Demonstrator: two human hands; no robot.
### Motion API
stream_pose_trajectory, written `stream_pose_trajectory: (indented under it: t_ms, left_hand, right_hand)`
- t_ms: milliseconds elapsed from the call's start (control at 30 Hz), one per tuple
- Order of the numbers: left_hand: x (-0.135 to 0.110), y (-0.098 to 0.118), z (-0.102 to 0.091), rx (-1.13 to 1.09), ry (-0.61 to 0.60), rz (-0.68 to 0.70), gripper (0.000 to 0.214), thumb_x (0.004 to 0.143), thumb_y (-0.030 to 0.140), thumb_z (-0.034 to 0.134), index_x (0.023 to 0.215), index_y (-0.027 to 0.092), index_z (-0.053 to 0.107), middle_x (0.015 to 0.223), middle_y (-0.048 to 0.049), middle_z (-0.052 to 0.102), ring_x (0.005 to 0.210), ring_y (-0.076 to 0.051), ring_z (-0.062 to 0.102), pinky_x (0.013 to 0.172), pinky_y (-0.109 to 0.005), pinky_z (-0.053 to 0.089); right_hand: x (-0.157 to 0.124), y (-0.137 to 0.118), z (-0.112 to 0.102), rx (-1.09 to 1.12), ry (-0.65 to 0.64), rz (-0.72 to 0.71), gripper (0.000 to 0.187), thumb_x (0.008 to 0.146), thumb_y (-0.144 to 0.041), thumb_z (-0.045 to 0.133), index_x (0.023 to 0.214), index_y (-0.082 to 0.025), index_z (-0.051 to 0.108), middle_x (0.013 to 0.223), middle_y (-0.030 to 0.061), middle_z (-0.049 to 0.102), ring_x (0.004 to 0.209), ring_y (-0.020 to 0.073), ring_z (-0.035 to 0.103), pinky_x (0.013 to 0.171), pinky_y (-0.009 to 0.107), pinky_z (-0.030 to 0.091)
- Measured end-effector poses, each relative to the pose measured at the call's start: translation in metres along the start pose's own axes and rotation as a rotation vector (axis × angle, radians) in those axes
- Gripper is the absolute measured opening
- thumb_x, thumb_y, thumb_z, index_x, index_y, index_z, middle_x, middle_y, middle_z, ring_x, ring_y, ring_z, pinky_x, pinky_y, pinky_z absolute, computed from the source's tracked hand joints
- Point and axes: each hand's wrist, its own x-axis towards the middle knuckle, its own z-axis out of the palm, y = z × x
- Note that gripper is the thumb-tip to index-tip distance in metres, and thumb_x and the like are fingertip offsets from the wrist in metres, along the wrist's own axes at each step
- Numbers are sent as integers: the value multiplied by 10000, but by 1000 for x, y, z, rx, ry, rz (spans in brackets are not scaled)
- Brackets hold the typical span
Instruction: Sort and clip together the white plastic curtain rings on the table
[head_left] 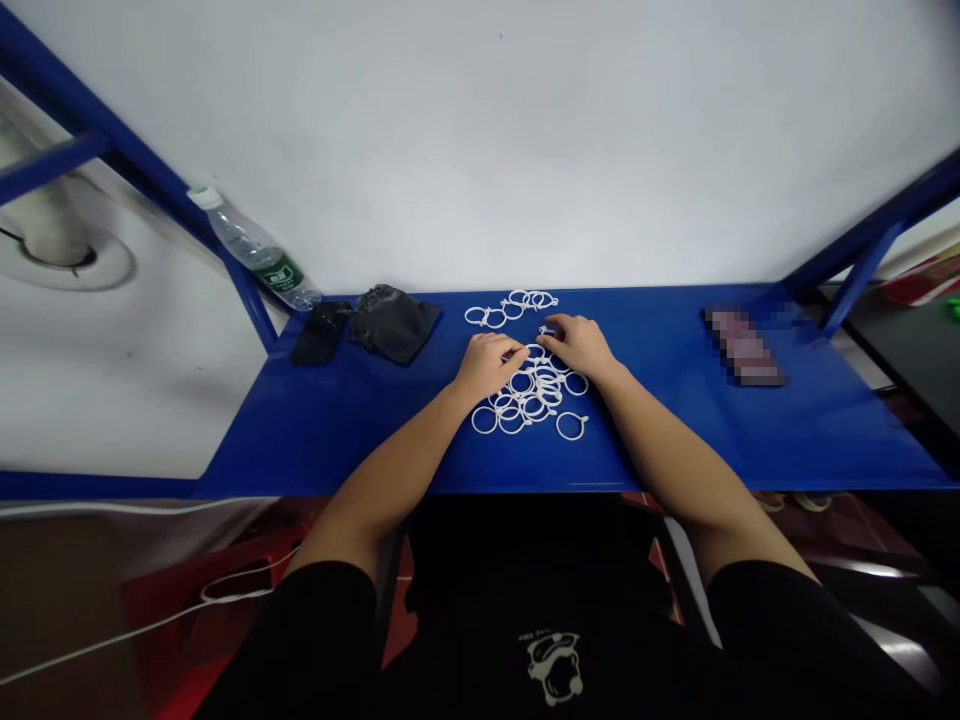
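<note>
A loose pile of white curtain rings (pixel 549 397), each with a small eyelet, lies on the blue table between and in front of my hands. My left hand (pixel 491 365) is closed at the pile's left side, fingertips pinched at the edge of one white ring (pixel 534 347). Over the right side of the pile, my right hand (pixel 579 345) pinches another white ring by its eyelet (pixel 545 331) between thumb and fingers; part of that ring is hidden. Behind my hands, a row of several white rings (pixel 495 318) lies near the wall. One single ring (pixel 571 427) sits apart at the front right.
On the left of the blue table (pixel 330 430) are a black phone (pixel 320 333), a dark pouch (pixel 394 323) and a plastic bottle (pixel 259 250) leaning by the frame. A blurred-out flat object (pixel 745 347) lies on the right. Blue frame bars (pixel 862 275) rise at both sides.
</note>
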Motion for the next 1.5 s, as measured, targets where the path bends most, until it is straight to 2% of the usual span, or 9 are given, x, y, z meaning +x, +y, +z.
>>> stream_pose_trajectory:
  t_ms: [300,467,567,733,967,1067,1200,1367,1500]
  left_hand:
    - [-1,-2,3,-22,35,28,126,1059,244,738,973,231,830,897,-26,821,861,-205,762,885,-398,559]
    - [0,-8,6,1,60,42,128,1059,239,752,1156,237,836,1044,-55,848,938,-219,781,921,-416,582]
    - [-1,-11,7,35,71,53,120,1072,246,732,1119,249,843,1056,-53,853,995,-233,787,953,-433,577]
    - [-3,-10,5,73,80,89,130,1083,258,712,1068,257,840,1042,-46,851,1002,-233,779,975,-443,553]
    - [1,-14,-4,122,49,91,194,1113,324,657,1115,276,845,1137,-55,825,1097,-251,745,1033,-460,548]
    - [4,-28,-9,202,129,-53,272,1101,283,633,1297,253,818,1390,-120,754,1283,-306,688,1083,-480,546]
    - [6,-50,-12,287,156,-246,417,1070,216,618,1457,302,744,1521,-130,708,1283,-378,656,1071,-562,523]
    - [7,-61,-11,287,132,-265,421,1044,236,643,1448,286,747,1348,-172,786,1169,-417,680,1035,-596,489]
    - [5,-58,-13,313,129,-237,282,1045,292,670,1275,261,830,1088,-159,821,1049,-373,710,1000,-540,495]
  right_hand:
    - [-4,-7,-6,-95,38,-20,162,970,-253,679,1016,-199,825,958,105,852,950,313,725,882,422,453]
    - [-12,-15,-4,206,189,-224,161,1029,-335,688,1026,-228,808,919,69,831,863,257,700,902,424,484]
    - [-17,-22,1,404,167,-320,211,1051,-421,693,997,-241,789,931,59,821,837,231,695,862,404,518]
    - [-21,-27,4,591,110,-322,310,1046,-523,713,936,-235,746,890,50,795,805,209,695,763,358,533]
    - [-18,-23,1,491,125,-337,234,1079,-424,655,1004,-233,766,930,56,809,843,214,700,800,370,535]
    - [-14,-18,2,312,152,-330,198,1076,-344,635,1041,-234,796,961,74,830,883,245,715,878,413,528]
    - [-10,-13,1,156,59,-338,196,1040,-302,646,1034,-228,828,1023,86,845,932,263,740,901,422,526]
    - [-10,-13,0,162,49,-294,229,1033,-337,645,1069,-227,843,1056,92,838,966,266,754,920,428,553]
    - [-11,-15,1,183,30,-292,232,1032,-348,653,1090,-232,845,1072,89,836,957,258,751,926,430,562]
